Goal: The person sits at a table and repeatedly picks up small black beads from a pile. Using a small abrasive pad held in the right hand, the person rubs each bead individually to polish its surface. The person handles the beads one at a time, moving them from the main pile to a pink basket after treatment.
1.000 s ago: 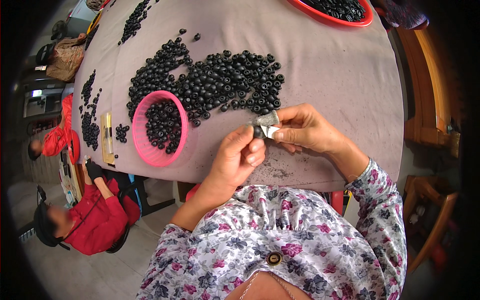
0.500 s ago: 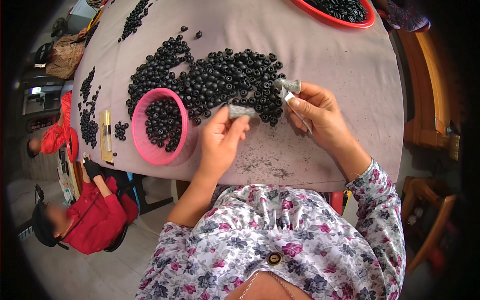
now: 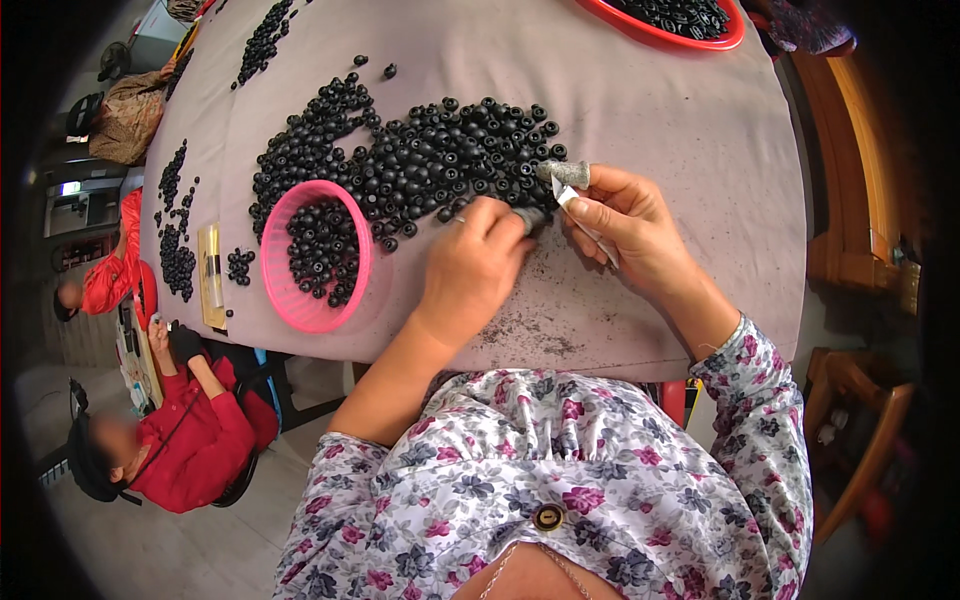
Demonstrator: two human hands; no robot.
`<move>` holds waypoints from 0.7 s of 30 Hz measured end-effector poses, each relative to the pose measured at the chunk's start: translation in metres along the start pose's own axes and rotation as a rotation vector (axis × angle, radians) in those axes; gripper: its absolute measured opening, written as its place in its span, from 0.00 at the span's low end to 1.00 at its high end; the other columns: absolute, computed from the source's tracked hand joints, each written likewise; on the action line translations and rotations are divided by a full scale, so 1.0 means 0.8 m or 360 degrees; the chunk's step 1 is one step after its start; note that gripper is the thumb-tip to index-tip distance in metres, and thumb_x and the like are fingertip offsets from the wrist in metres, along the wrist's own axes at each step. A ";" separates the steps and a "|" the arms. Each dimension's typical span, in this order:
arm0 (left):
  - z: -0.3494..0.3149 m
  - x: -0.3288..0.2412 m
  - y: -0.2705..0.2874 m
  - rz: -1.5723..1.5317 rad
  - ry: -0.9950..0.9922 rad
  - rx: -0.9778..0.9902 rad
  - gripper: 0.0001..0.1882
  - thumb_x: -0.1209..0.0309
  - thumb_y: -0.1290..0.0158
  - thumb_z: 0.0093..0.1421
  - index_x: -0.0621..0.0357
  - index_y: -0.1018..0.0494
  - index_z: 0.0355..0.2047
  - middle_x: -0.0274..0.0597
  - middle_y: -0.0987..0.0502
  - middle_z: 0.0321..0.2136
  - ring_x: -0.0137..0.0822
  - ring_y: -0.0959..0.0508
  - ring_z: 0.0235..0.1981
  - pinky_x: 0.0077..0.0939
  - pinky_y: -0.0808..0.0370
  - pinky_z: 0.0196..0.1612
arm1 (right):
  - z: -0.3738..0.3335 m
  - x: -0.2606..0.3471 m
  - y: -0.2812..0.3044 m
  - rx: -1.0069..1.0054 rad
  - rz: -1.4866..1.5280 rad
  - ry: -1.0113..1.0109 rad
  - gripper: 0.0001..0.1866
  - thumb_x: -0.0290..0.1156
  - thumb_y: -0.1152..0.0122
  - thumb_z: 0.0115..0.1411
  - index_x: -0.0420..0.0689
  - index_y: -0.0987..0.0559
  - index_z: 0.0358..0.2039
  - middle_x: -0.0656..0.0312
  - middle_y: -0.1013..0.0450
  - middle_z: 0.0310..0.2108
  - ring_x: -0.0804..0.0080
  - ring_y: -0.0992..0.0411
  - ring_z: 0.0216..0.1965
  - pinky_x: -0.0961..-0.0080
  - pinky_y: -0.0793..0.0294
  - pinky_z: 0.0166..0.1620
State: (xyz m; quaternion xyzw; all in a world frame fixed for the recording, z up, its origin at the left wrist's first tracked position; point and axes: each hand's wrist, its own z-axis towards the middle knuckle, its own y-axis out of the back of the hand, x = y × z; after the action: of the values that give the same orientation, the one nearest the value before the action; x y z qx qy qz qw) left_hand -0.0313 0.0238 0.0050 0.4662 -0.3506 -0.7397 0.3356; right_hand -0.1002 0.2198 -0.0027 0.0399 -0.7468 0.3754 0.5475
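A large heap of small round black parts with holes (image 3: 430,150), like rubber grommets, is spread over the cloth-covered table. At the heap's near right edge is my left hand (image 3: 478,262), back up, with a grey cover on a finger. Its fingers are curled, and whatever they hold is hidden. Just right of it, my right hand (image 3: 635,222) grips a thin blade wrapped in white (image 3: 598,228) between thumb and fingers. A grey sleeve covers its index finger, which reaches to the heap's edge. Left of my left hand stands a pink basket (image 3: 278,300), partly filled with the same black parts.
Dark crumbs (image 3: 520,315) litter the cloth in front of me. A red basin (image 3: 655,37) of black pieces sits at the far right. Smaller heaps (image 3: 178,265) and a yellowish tray (image 3: 212,285) lie on the left, where a person in red (image 3: 200,440) sits with hands raised.
My left hand has moved right, toward my right hand, and turned so its back faces up with the fingers curled under. My right hand keeps its grip on the blade and has barely moved.
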 end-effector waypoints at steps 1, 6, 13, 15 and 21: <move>0.002 0.006 0.003 0.0043 0.0020 -0.0021 0.11 0.74 0.38 0.52 0.58 0.25 0.35 0.41 0.27 0.35 0.45 0.23 0.33 0.37 0.26 0.34 | 0.000 0.001 -0.001 -0.0008 -0.0005 0.0002 0.12 0.29 0.41 0.65 0.37 0.22 0.46 0.70 0.30 0.24 0.87 0.37 0.18 0.87 0.39 0.19; 0.002 0.011 0.014 0.0051 0.0147 -0.0082 0.10 0.75 0.39 0.52 0.59 0.26 0.35 0.42 0.27 0.35 0.46 0.23 0.34 0.36 0.25 0.35 | 0.003 0.003 0.004 -0.0061 -0.0010 0.0007 0.09 0.30 0.41 0.65 0.38 0.22 0.41 0.69 0.30 0.24 0.87 0.36 0.18 0.86 0.38 0.19; 0.009 -0.005 -0.002 0.0065 -0.0074 -0.0001 0.12 0.74 0.37 0.52 0.62 0.27 0.36 0.45 0.26 0.37 0.47 0.23 0.37 0.37 0.25 0.38 | 0.006 0.006 0.007 -0.0107 -0.0054 0.0049 0.08 0.30 0.41 0.65 0.38 0.22 0.37 0.69 0.30 0.22 0.87 0.36 0.18 0.86 0.38 0.19; 0.015 -0.005 -0.004 0.0086 -0.0085 0.0023 0.12 0.74 0.38 0.52 0.61 0.26 0.35 0.45 0.27 0.36 0.47 0.24 0.37 0.37 0.26 0.38 | 0.008 0.007 0.009 -0.0107 -0.0035 0.0064 0.08 0.30 0.41 0.65 0.38 0.22 0.36 0.69 0.30 0.22 0.87 0.36 0.18 0.86 0.38 0.20; 0.031 -0.014 -0.006 0.0113 -0.0168 -0.0167 0.08 0.73 0.40 0.52 0.58 0.27 0.32 0.40 0.28 0.32 0.43 0.24 0.35 0.35 0.25 0.36 | 0.009 0.009 0.007 -0.0198 -0.0052 0.0092 0.09 0.30 0.41 0.65 0.37 0.22 0.40 0.70 0.30 0.23 0.87 0.36 0.19 0.87 0.37 0.20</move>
State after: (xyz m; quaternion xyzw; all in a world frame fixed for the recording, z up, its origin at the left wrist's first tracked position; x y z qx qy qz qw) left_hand -0.0518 0.0406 0.0137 0.3955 -0.3449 -0.7683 0.3666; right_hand -0.1114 0.2221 0.0001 0.0072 -0.7517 0.3203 0.5764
